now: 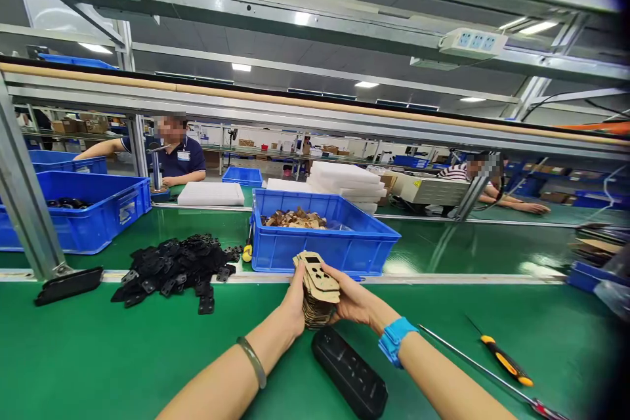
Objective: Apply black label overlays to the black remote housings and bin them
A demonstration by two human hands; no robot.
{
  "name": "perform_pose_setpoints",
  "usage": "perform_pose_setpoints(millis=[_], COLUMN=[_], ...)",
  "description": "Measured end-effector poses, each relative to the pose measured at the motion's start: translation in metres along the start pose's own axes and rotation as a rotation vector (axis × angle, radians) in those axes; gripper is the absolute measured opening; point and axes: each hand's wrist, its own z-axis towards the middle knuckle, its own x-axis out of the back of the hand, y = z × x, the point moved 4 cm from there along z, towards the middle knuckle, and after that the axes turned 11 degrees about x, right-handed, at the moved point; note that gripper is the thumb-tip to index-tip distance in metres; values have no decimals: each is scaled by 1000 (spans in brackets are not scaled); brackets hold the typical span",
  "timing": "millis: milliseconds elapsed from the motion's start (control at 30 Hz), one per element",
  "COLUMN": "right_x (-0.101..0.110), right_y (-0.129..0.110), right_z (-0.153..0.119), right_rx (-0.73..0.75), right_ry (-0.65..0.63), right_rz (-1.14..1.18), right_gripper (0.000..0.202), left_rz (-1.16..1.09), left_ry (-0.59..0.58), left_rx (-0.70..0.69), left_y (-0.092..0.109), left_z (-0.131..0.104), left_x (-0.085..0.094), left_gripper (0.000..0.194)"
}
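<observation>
A thick stack of tan die-cut sheets point(321, 282) with small holes is gripped between my two hands over the green table. My left hand point(295, 302) presses its left side, and my right hand point(352, 296) closes on its right side. The top sheets sit slightly askew. Just below the stack lies a black oblong device point(349, 373) with buttons on its face. Right behind the stack stands a blue bin point(325, 249) with more tan pieces point(295, 218) inside.
Left of my hands lies a heap of black flat parts point(180, 269), with a black case point(69, 285) beside it. A yellow-handled screwdriver point(506, 361) and a long metal rod point(472, 362) lie at right. Another blue bin point(98, 223) and white foam sheets point(344, 177) stand behind. Two people work across.
</observation>
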Motion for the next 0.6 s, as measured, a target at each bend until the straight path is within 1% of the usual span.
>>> perform_pose_setpoints(millis=[67, 133, 267, 333, 400, 500, 600], right_x=[-8, -23, -58, -68, -72, -76, -87], right_y=[4, 10, 20, 20, 16, 5, -3], right_z=[3, 7, 14, 15, 16, 18, 19], right_rx=[14, 28, 35, 27, 27, 51, 91], right_ry=[9, -6, -87, -115, -112, -76, -67], right_rz=[9, 11, -20, -60, -103, -130, -114], right_gripper=[44, 44, 49, 51, 54, 59, 57], left_rz=[-40, -61, -49, -28, -11, -3, 12], left_ry=[7, 40, 108, 122, 138, 159, 167], left_rx=[4, -3, -30, -43, -59, -77, -31], left_y=[-1, 0, 13, 22, 32, 46, 52], left_z=[5, -1, -31, -47, -57, -59, -50], left_x=[-2, 7, 39, 51, 58, 57, 46], left_gripper=[57, 54, 50, 47, 47, 54, 62])
